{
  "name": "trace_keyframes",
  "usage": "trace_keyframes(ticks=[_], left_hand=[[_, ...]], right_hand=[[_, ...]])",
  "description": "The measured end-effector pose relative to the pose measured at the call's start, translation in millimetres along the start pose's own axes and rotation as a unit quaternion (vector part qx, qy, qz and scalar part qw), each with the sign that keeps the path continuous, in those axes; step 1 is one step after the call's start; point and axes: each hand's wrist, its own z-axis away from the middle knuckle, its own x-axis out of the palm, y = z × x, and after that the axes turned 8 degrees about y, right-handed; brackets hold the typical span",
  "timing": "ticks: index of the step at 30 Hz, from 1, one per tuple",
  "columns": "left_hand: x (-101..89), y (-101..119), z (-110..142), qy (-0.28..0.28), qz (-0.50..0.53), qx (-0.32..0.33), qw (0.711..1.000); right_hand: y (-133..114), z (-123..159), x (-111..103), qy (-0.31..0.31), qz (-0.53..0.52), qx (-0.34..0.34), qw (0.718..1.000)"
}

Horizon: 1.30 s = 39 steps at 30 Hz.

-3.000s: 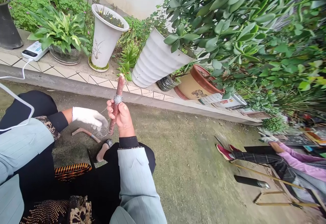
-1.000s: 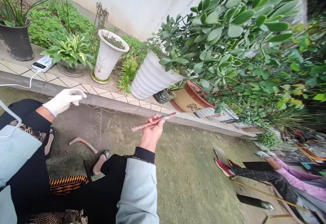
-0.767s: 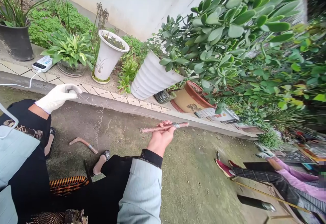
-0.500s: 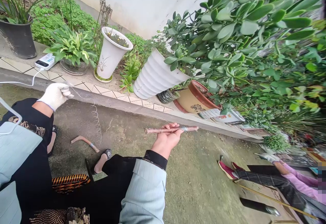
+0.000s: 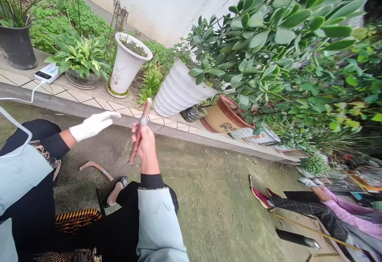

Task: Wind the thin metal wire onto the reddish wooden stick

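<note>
My right hand, bare, is closed around a reddish-brown wooden stick. The stick points up at a slant, and grey wire is wound in a tight band just above my fingers. To its left, my left hand wears a white knit glove; its fingers stretch toward the stick without touching it, thumb apart. I cannot make out any wire in that hand. A bent wooden stick with a similar grey band lies on the ground below my left hand.
Several potted plants stand along the tiled ledge, among them a white flared pot, a ribbed white pot and a brown pot. A white device with a cable rests there. A woven seat is below. Another person in red shoes sits at right.
My right hand has moved left and turned the stick from level to nearly upright. My left hand has moved right and opened from a pinch. The loose wire coil no longer shows.
</note>
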Motion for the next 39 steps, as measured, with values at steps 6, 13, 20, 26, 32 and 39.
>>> trace_keyframes(ticks=[6, 13, 20, 26, 32, 39], left_hand=[[40.7, 6.9, -7.6, -0.120, 0.303, -0.132, 0.936], [15.8, 13.3, -20.0, -0.163, 0.073, -0.115, 0.977], [19.5, 6.4, -9.2, -0.283, -0.098, -0.036, 0.953], [20.9, 4.6, 2.8, -0.315, -0.013, -0.035, 0.948], [20.5, -0.2, 2.1, -0.294, 0.105, -0.155, 0.937], [18.8, 7.5, 0.0, -0.236, 0.223, -0.188, 0.927]], right_hand=[[4.4, -0.3, 23.2, -0.089, -0.018, 0.064, 0.994], [-10.9, -12.4, -3.0, -0.063, 0.030, 0.100, 0.993], [1.4, -28.0, -20.0, -0.029, 0.512, 0.038, 0.857], [-12.3, -8.3, -24.9, -0.464, 0.521, 0.266, 0.665], [-39.9, -1.0, -35.2, -0.250, 0.297, 0.114, 0.914], [-25.4, 5.9, -37.5, -0.242, 0.102, 0.169, 0.950]])
